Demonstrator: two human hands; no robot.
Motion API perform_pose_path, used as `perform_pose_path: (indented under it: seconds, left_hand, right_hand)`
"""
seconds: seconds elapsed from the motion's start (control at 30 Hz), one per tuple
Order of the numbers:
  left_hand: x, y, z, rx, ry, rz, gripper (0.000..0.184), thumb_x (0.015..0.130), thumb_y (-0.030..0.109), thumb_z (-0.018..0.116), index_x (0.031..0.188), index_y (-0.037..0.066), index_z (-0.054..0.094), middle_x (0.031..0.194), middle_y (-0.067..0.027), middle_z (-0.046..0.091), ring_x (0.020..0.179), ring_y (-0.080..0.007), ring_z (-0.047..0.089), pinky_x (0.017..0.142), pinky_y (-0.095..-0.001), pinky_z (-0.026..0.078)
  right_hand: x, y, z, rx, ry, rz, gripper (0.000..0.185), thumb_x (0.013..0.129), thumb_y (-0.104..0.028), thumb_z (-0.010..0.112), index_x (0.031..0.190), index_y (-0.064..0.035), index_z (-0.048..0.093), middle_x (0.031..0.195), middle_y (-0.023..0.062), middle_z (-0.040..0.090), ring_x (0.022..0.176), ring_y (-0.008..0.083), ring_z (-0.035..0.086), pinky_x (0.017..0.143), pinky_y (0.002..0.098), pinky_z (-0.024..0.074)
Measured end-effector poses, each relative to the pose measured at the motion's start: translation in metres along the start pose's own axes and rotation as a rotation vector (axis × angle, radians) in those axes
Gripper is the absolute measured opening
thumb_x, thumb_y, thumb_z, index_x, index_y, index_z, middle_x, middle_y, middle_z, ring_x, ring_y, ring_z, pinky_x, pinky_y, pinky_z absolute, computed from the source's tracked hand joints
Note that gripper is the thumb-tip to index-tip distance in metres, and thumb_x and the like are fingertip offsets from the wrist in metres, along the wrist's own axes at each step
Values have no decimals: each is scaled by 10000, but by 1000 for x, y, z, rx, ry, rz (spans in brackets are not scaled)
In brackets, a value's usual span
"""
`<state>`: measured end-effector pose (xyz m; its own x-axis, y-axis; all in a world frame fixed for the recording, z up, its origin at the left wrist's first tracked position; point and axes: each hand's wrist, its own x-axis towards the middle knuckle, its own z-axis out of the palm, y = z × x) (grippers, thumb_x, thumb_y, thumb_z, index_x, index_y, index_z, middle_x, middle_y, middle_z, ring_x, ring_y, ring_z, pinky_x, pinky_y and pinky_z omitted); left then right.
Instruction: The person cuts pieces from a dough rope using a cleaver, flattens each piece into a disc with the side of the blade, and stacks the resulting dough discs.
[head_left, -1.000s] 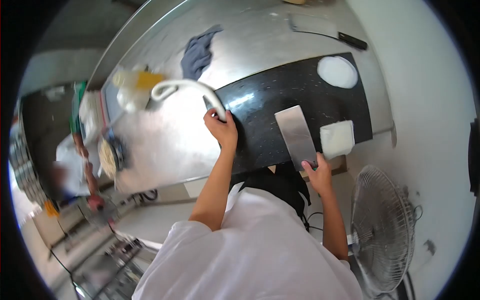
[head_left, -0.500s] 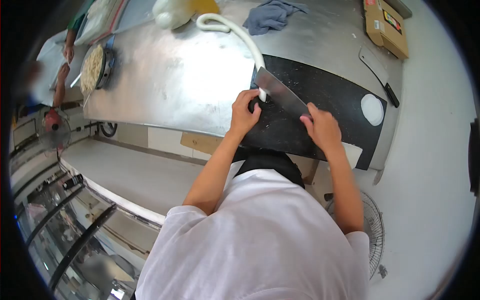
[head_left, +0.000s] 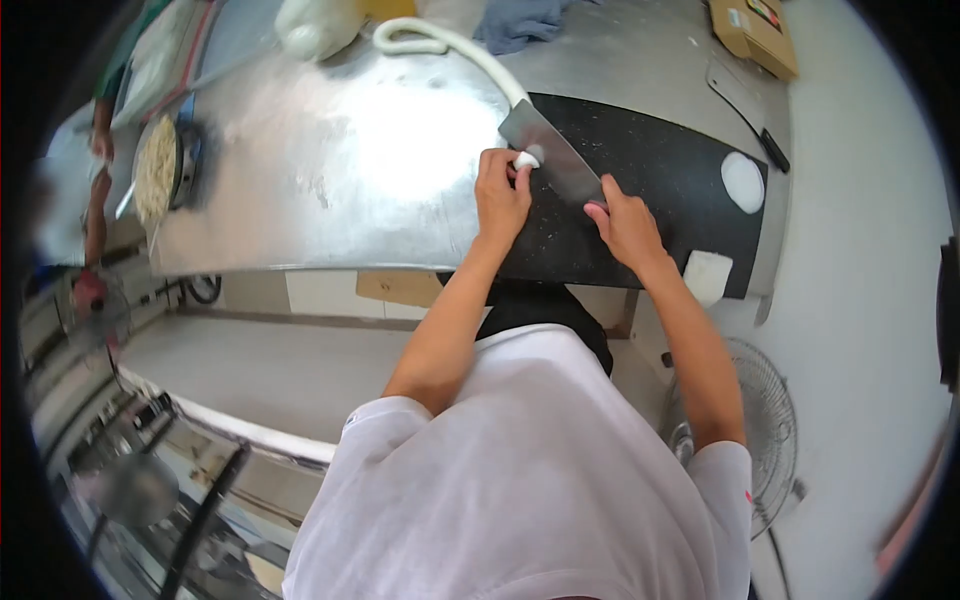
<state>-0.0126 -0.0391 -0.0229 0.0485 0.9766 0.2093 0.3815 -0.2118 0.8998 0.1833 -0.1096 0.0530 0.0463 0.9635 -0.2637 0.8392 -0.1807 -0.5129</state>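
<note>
In the head view, my right hand (head_left: 630,228) is closed round the handle of a cleaver (head_left: 556,156). Its wide metal blade slants up to the left, its far end at the cut end of a long white dough rope (head_left: 480,58). Between the thumb and fingers of my left hand (head_left: 503,200) is a small piece of dough (head_left: 527,160), apart from the rope and beside the blade. Both hands are over the left part of a black cutting board (head_left: 660,180). The rope runs back over the metal table (head_left: 330,180) and curls at its far end.
On the board's right lies a white round item (head_left: 742,183), with a white block-like item (head_left: 707,277) at the front edge. Another cleaver (head_left: 773,150), a cardboard box (head_left: 757,35), a grey cloth (head_left: 520,22) and a pan (head_left: 160,170) surround the work. A co-worker's hands (head_left: 101,165) are at left.
The small dough piece is now separate from the rope and pinched in my left hand. The cleaver blade has come down across the rope's end. The whole view has shifted slightly.
</note>
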Motion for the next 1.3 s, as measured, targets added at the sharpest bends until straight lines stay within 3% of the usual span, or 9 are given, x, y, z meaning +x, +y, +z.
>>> perform_pose_path:
  seconds: [0.33,0.43,0.5,0.67,0.73,0.87,0.97,1.23,1.3]
  left_hand:
    - [-7,59,28,511,-1139,687,179,730,146,847,869,99,745,1141,-73,631,1064,-317,623,919,-483,495]
    - [9,77,67,666,-1345,416,324,676,178,896,937,107,716,1184,-98,636,1140,-340,631,945,-510,525]
    - [4,88,68,698,-1306,375,530,681,124,885,1165,84,672,1278,-139,632,1235,-366,611,985,-528,542]
    - [11,78,107,768,-1486,595,566,644,175,854,1130,46,592,1107,-190,669,1077,-380,667,902,-424,547]
    - [18,95,116,417,-1629,-8,590,686,222,829,1189,70,562,1295,-188,607,1244,-416,576,1010,-530,489]
    - [-49,66,118,376,-842,589,775,780,473,767,1363,31,514,1476,-196,454,1426,-386,382,1160,-625,245]
    - [-54,52,108,546,-985,893,937,821,657,671,1474,24,447,1651,-206,209,1556,-407,108,1180,-722,28]
    - [-46,71,107,617,-1211,871,1036,686,750,721,1418,54,491,1647,-212,233,1555,-404,143,1202,-710,28]
    - [-46,71,104,554,-1232,868,1007,677,732,737,1385,55,505,1640,-210,248,1543,-405,174,1200,-710,38]
  right_hand:
    - [-220,-18,68,559,728,792,389,971,-252,722,1206,28,587,989,139,725,888,241,691,820,362,527]
    - [-244,-53,89,745,931,908,378,965,-238,727,1199,31,600,957,129,709,858,215,670,798,349,526]
    - [-258,-84,102,752,730,1256,365,958,-219,735,1214,12,615,929,115,694,808,160,633,745,323,516]
    - [-255,-112,155,880,1024,1125,339,951,-252,746,1161,-9,636,848,79,671,680,131,589,630,299,480]
    - [-257,-113,164,994,1047,1095,340,950,-272,749,1140,-13,640,824,66,660,644,128,580,599,295,469]
    - [-250,-69,141,1013,992,1153,364,963,-330,730,1098,-5,639,814,46,653,635,114,584,586,285,464]
    - [-237,-14,118,1151,1051,1093,404,969,-372,717,1074,8,629,818,75,660,675,154,610,627,321,488]
    - [-189,163,104,502,976,1017,488,990,-458,685,984,24,614,728,47,613,618,159,591,576,351,460]
    - [-198,179,76,641,885,1066,534,982,-480,670,1067,47,641,847,193,681,759,365,641,745,464,510]
